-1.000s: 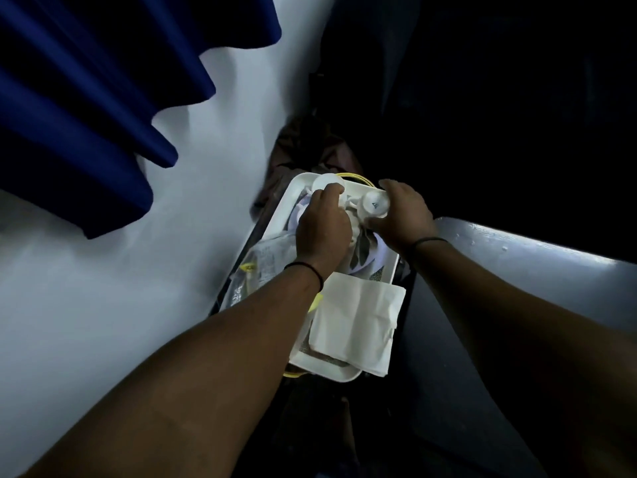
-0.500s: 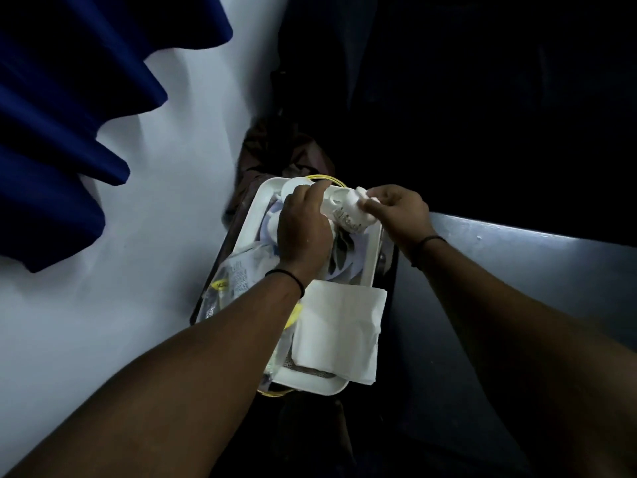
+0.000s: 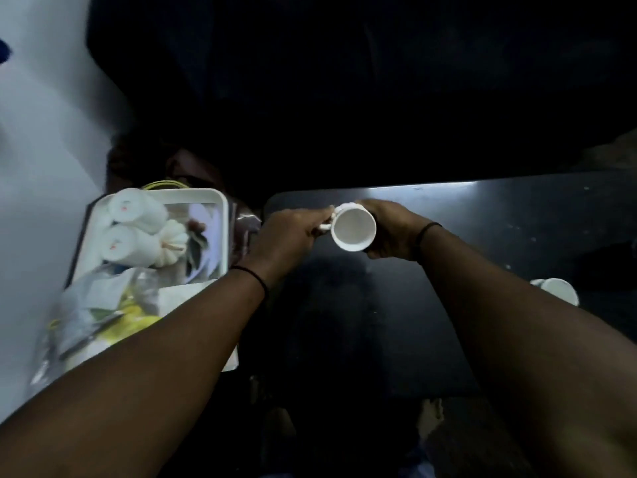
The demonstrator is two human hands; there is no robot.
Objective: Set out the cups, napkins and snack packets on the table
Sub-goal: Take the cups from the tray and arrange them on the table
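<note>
Both hands have swung a white cup [image 3: 354,228] off the tray [image 3: 220,205], now it's over the dark counter [image 3: 482,215], mid-frame.

Left hand [image 3: 289,236] pinches the cup's handle, right hand [image 3: 389,229] wraps the body, mouth tipped toward the camera. Two more cups [image 3: 132,224] lie on their sides in the tray at left, with snack packets [image 3: 100,312] below them. Another cup [image 3: 560,289] sits at the right edge.

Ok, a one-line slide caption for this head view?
Both hands, left and right, hold a white cup over the dark table, beside the tray.
</note>
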